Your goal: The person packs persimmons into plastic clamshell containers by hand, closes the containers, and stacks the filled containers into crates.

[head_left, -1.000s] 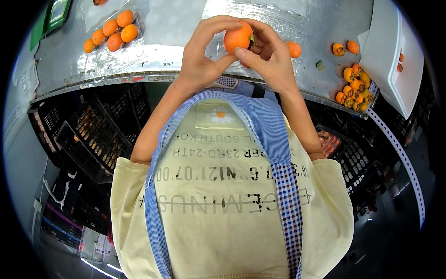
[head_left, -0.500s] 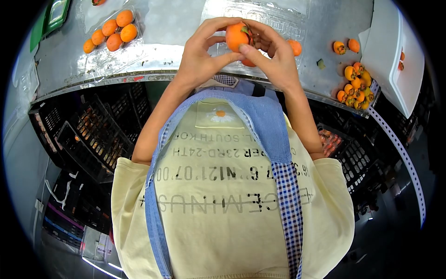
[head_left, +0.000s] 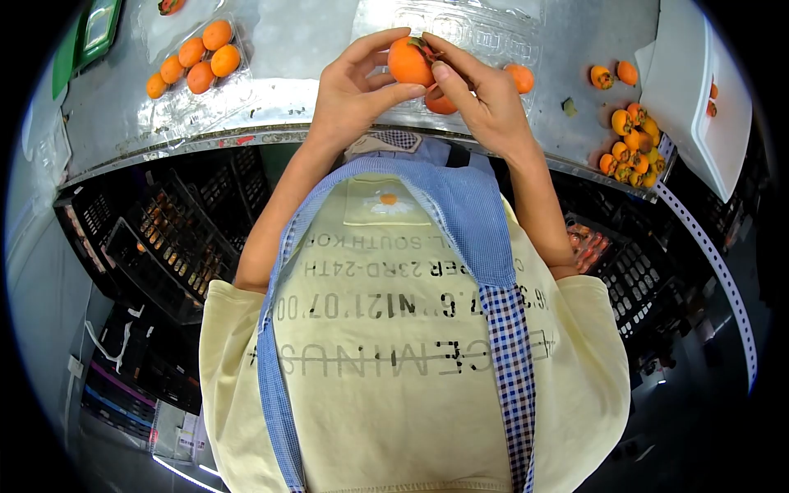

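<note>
An orange persimmon point(head_left: 409, 62) is held above the metal table, its green-brown leafy calyx turned to the right. My left hand point(head_left: 347, 92) wraps round its left side, thumb below and fingers above. On the other side, my right hand point(head_left: 496, 105) is closed at the calyx, with the thumb and fingers pressed there; some fingertips are hidden. Just beneath lies a second persimmon point(head_left: 440, 102), partly covered by the right hand. Another persimmon point(head_left: 519, 78) sits right of my right hand, by a clear plastic tray point(head_left: 468, 29).
Several persimmons point(head_left: 200, 76) lie in a clear tray at left. A cluster of persimmons point(head_left: 631, 146) sits at the table's right corner, beside a white bin point(head_left: 699, 107). A green container point(head_left: 97, 31) stands at far left. Black crates point(head_left: 177, 238) are below the table edge point(head_left: 197, 144).
The held persimmon has turned, its calyx now facing right, and shifted slightly left. My right thumb has moved from the fruit's lower front up to the calyx.
</note>
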Motion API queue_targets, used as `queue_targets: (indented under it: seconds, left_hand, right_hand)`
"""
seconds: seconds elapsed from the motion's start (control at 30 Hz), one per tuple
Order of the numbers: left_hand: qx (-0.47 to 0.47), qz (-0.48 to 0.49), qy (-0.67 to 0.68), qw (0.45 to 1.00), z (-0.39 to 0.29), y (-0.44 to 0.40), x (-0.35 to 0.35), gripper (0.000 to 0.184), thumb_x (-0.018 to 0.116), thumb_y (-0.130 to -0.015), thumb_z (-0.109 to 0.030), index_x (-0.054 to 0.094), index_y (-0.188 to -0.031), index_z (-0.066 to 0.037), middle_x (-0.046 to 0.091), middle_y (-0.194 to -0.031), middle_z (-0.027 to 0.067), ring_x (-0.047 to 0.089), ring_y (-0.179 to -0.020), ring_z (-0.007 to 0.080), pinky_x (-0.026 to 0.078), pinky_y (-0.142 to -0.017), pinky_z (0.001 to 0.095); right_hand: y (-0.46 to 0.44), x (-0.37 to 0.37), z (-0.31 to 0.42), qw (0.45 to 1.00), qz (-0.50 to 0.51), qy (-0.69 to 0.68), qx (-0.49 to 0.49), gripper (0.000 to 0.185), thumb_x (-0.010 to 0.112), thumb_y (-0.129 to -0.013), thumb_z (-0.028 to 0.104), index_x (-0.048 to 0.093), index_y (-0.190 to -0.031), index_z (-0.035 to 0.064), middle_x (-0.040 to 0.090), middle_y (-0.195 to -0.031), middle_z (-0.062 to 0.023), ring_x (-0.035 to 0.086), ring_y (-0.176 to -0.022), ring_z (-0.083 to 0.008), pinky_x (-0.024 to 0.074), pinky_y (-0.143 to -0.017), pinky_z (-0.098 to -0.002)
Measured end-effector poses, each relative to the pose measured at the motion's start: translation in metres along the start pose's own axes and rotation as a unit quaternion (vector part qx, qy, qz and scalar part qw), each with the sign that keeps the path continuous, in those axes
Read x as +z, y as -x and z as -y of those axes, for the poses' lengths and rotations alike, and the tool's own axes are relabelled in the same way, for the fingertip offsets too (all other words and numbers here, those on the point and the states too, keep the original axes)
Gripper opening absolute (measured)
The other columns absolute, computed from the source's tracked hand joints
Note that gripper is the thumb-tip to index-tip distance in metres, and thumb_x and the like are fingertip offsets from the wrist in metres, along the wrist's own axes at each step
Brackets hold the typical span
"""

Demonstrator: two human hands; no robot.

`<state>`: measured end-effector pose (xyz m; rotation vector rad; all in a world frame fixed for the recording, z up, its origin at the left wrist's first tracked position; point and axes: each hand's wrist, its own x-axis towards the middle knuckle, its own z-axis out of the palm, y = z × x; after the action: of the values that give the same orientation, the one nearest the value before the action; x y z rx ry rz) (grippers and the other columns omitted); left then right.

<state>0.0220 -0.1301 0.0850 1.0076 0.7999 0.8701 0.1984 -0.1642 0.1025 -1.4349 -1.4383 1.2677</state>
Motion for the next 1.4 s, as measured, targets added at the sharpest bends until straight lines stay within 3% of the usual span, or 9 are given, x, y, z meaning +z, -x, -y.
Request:
queue_targets:
  seconds: [0.17,0.27,0.3,0.37,0.4,0.5,0.6,0.73,1.4]
  left_hand:
    - [-0.023,0.014,0.034,0.999,-0.003,0.001,-0.001,0.062,0.071,-0.071,0.008,0.044,-0.127,0.002,0.055,-0.119,0.0153,0.053,-0.112,0.0253,0.053,-0.085,0.0320]
    - [0.026,0.050,-0.005,0.998,-0.003,0.001,-0.006,0.058,0.067,-0.080,-0.002,0.041,-0.131,0.001,0.052,-0.123,0.0164,0.053,-0.113,0.0268,0.052,-0.088,0.0358]
    - [0.010,0.048,0.082,0.995,-0.004,0.000,-0.006,0.054,0.063,-0.083,-0.007,0.040,-0.132,0.000,0.052,-0.123,0.0163,0.053,-0.113,0.0268,0.051,-0.089,0.0372]
    - [-0.022,0.044,0.253,0.966,-0.010,0.001,-0.005,0.049,0.056,-0.090,-0.017,0.039,-0.133,0.000,0.051,-0.124,0.0159,0.054,-0.111,0.0268,0.049,-0.092,0.0400]
    - [-0.035,0.042,0.247,0.967,-0.013,0.001,-0.002,0.046,0.045,-0.096,-0.027,0.040,-0.133,-0.001,0.052,-0.124,0.0146,0.055,-0.110,0.0263,0.047,-0.094,0.0426]
    - [-0.103,0.040,0.189,0.976,-0.018,0.000,-0.002,0.045,0.046,-0.096,-0.027,0.041,-0.133,-0.001,0.053,-0.122,0.0147,0.055,-0.111,0.0248,0.048,-0.094,0.0416]
    - [-0.101,0.051,0.161,0.981,-0.025,0.002,-0.006,0.045,0.055,-0.091,-0.015,0.042,-0.131,0.000,0.054,-0.121,0.0147,0.055,-0.111,0.0228,0.047,-0.094,0.0404]
    - [0.005,0.051,0.108,0.993,-0.023,0.006,-0.001,0.052,0.062,-0.082,-0.001,0.043,-0.130,0.001,0.053,-0.124,0.0148,0.053,-0.114,0.0227,0.045,-0.097,0.0384]
    - [0.182,-0.019,-0.155,0.971,-0.010,0.043,0.061,0.063,0.069,-0.072,0.005,0.042,-0.129,-0.001,0.047,-0.131,0.0142,0.046,-0.122,0.0249,0.041,-0.100,0.0368]
  right_hand:
    - [-0.001,0.001,-0.004,0.999,-0.027,0.009,-0.042,0.040,0.056,-0.089,0.024,0.052,-0.123,0.0016,0.065,-0.106,-0.0157,0.065,-0.089,-0.0229,0.0505,-0.078,-0.0296]
    - [0.000,0.003,-0.002,0.997,-0.039,-0.045,-0.046,0.039,0.061,-0.085,0.017,0.054,-0.121,0.0031,0.063,-0.108,-0.0140,0.064,-0.091,-0.0213,0.0510,-0.079,-0.0296]
    - [0.000,0.004,0.000,0.996,-0.040,-0.068,-0.045,0.040,0.063,-0.083,0.015,0.055,-0.120,0.0037,0.063,-0.109,-0.0132,0.064,-0.092,-0.0207,0.0512,-0.079,-0.0296]
    - [0.000,0.005,0.005,0.991,-0.061,-0.020,-0.117,0.042,0.067,-0.079,0.011,0.055,-0.119,0.0050,0.061,-0.112,-0.0118,0.062,-0.094,-0.0189,0.0509,-0.080,-0.0294]
    - [-0.001,0.005,0.007,0.986,-0.071,0.003,-0.153,0.044,0.068,-0.077,0.010,0.056,-0.119,0.0056,0.060,-0.113,-0.0111,0.061,-0.095,-0.0180,0.0507,-0.080,-0.0293]
    - [-0.004,0.005,0.005,0.948,-0.074,0.157,-0.268,0.049,0.070,-0.075,0.010,0.054,-0.120,0.0062,0.058,-0.116,-0.0100,0.059,-0.098,-0.0177,0.0496,-0.081,-0.0306]
    - [-0.002,0.005,0.001,0.981,-0.046,-0.056,-0.181,0.049,0.071,-0.075,0.010,0.053,-0.120,0.0044,0.059,-0.115,-0.0092,0.058,-0.102,-0.0177,0.0474,-0.083,-0.0306]
    - [-0.004,0.004,0.004,0.980,-0.080,-0.136,-0.118,0.047,0.071,-0.076,0.012,0.053,-0.118,0.0022,0.058,-0.116,-0.0082,0.054,-0.106,-0.0159,0.0437,-0.085,-0.0282]
    - [0.034,-0.020,-0.005,0.954,0.069,-0.292,-0.012,0.052,0.068,-0.081,0.013,0.045,-0.124,-0.0025,0.053,-0.119,-0.0160,0.059,-0.096,-0.0183,0.0496,-0.083,-0.0320]
